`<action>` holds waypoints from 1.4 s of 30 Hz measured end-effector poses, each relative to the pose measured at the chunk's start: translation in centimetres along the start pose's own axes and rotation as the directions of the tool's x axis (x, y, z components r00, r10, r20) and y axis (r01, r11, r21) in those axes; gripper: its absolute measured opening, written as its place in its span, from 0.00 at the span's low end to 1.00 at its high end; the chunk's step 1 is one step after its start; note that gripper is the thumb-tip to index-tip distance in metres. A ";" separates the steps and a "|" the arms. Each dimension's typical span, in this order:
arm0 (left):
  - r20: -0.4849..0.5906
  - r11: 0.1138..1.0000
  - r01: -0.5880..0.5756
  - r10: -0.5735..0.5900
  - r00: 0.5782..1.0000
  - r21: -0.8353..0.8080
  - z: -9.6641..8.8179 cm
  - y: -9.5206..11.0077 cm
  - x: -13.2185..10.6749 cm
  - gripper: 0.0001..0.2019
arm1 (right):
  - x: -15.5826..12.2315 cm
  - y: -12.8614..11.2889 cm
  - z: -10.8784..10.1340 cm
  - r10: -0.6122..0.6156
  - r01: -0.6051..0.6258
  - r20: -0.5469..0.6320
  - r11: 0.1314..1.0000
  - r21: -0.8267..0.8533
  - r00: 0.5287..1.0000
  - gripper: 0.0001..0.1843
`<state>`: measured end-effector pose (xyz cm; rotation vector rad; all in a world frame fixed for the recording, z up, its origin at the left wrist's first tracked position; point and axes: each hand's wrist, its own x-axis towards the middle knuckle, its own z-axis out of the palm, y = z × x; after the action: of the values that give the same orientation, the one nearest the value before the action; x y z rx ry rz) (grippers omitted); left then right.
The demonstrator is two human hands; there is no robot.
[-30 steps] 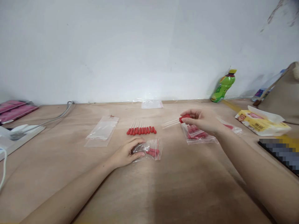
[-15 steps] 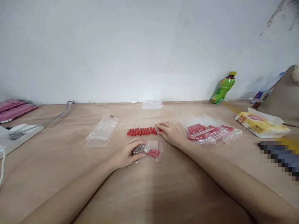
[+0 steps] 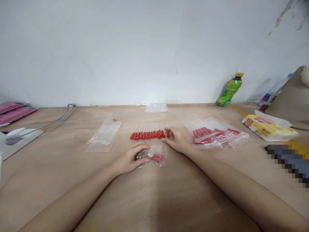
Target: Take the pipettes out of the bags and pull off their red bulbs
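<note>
A row of glass droppers with red rubber bulbs (image 3: 146, 135) lies in front of me, bulbs toward me. My right hand (image 3: 177, 139) rests at the row's right end, its thumb and fingers spread apart around a lone dropper (image 3: 168, 135). No grip on that dropper shows. Closer to me, my left hand (image 3: 131, 159) has its thumb and fingers curled over the closed end of a clear zip bag (image 3: 162, 162) lying flat. Red bulbs show inside this bag, near its red-lined mouth, which points right.
Filled zip bags (image 3: 212, 137) lie piled right of my right hand. Flat zip bags (image 3: 103, 135) are at left, another bag (image 3: 155, 108) by the wall. Farther right stand a green bottle (image 3: 230, 90), a yellow tissue pack (image 3: 270, 129) and a beige bag (image 3: 292, 100). A cable (image 3: 55, 120) runs at left.
My right hand's fingers have drawn back from the droppers at the row's right end, uncovering more red bulbs there. My left hand stays on the zip bag. The view has shifted slightly.
</note>
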<state>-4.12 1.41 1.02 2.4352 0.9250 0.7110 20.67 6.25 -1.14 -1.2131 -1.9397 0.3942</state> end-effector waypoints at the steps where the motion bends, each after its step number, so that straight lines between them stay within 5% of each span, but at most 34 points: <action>1: 0.000 1.000 0.002 -0.002 1.000 0.000 0.0 0.0 0.0 0.17 | -0.1 0.2 0.1 0.005 -0.005 -0.005 0.999 0.052 1.000 0.22; 5: 0.007 1.000 0.025 -0.025 1.000 0.005 0.0 0.1 -0.1 0.17 | -0.2 1.2 0.5 -0.021 0.021 -0.001 0.982 0.186 1.000 0.16; 16: 0.000 0.999 0.036 -0.036 0.999 0.010 -0.1 0.3 -0.1 0.17 | -1.1 -0.4 -0.9 -0.033 0.051 -0.117 0.986 0.156 0.993 0.08; 22: -0.018 0.997 0.065 -0.064 0.998 0.038 0.2 0.2 -0.1 0.18 | -3.9 -3.4 -1.8 -0.192 0.177 0.121 0.977 0.123 0.974 0.07; 27: -0.036 0.996 0.080 -0.079 0.996 0.039 0.5 0.5 -0.1 0.18 | -4.2 -5.0 -1.3 -0.157 0.134 0.279 0.986 0.098 0.947 0.09; 35: 0.020 0.995 0.056 -0.058 0.998 0.084 0.2 0.6 -0.3 0.24 | -4.3 -6.0 -1.4 -0.157 0.145 0.231 0.987 0.070 0.960 0.05; 39: 0.087 0.992 0.050 -0.060 0.994 0.117 -0.1 0.8 -0.4 0.29 | -4.3 -6.1 -1.5 -0.183 0.162 0.303 0.982 0.094 0.935 0.06; 42: 0.121 0.991 0.019 -0.035 0.992 0.135 -0.3 1.1 -0.3 0.29 | -4.4 -5.6 -1.1 -0.121 0.032 0.336 0.965 0.259 0.934 0.04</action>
<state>-3.98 0.50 1.78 2.5448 0.9827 0.4970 19.04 -0.47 0.99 -0.9458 -2.1489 0.8341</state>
